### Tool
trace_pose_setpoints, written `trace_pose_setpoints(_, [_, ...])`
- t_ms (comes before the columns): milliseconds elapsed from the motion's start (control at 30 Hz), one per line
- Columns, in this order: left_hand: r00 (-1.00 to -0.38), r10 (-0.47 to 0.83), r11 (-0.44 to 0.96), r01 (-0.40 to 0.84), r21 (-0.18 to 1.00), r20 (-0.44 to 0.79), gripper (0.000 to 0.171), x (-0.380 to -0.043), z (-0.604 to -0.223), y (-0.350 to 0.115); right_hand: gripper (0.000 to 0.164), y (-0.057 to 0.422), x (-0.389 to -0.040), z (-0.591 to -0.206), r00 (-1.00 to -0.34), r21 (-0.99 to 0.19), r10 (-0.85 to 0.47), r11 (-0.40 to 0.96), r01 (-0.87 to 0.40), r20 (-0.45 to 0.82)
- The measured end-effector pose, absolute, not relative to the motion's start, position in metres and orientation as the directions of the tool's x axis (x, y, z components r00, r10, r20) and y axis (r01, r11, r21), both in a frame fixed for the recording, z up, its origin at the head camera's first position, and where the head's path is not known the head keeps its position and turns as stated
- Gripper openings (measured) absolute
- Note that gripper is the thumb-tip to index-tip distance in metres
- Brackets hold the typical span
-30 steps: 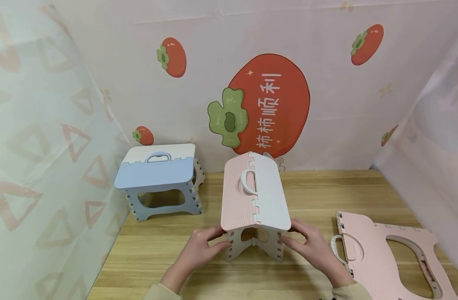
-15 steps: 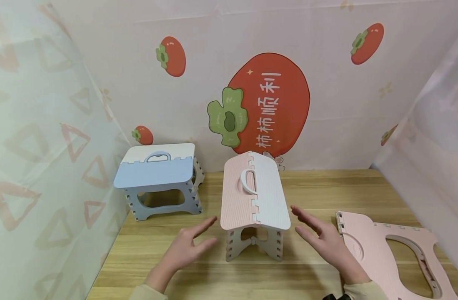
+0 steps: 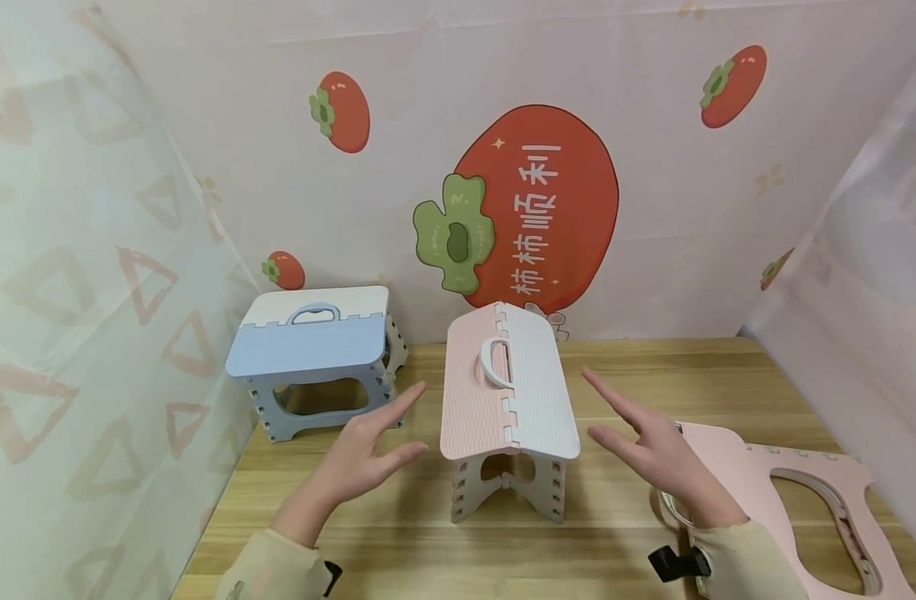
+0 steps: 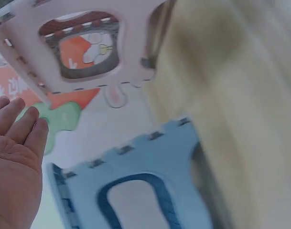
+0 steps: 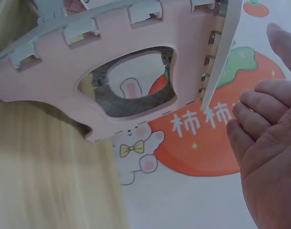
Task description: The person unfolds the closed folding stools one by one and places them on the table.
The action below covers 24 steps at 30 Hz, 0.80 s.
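A pink and white folding stool [image 3: 476,400] stands on its legs in the middle of the table, its top slightly peaked along the centre seam, with a white carry handle [image 3: 495,363] on it. To its left my left hand [image 3: 360,450] hovers with straight fingers, apart from the stool. On the other side my right hand [image 3: 656,446] is held up the same way, holding nothing. Both wrist views show a bare palm beside the stool's pink leg panel [image 5: 188,62]. A blue and white folding stool [image 3: 307,348] stands upright behind my left hand.
At the right a pink folded stool [image 3: 758,500] lies flat on the wooden table [image 3: 548,558], partly hidden by my right forearm. A printed cloth backdrop [image 3: 653,275] closes off the back and both sides.
Both hands have let go of the pink and white stool's near corners, drawn apart to either side and risen. The stools have stayed where they were.
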State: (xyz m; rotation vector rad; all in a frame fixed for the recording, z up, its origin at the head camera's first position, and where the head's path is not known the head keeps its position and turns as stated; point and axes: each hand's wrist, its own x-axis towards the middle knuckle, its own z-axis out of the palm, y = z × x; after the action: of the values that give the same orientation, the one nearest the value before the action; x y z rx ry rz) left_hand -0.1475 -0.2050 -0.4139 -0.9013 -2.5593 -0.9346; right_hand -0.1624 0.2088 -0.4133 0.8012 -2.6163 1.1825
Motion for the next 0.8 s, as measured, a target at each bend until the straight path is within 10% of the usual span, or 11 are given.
trace_pose_setpoints(800, [-0.708, 0.626, 0.578, 0.702, 0.416, 0.326, 0.092, -0.182, -0.373, -0.142, 0.075, 0.166, -0.194, -0.389, -0.747, -0.559, -0.574, 0.518, -0.648, 0.335])
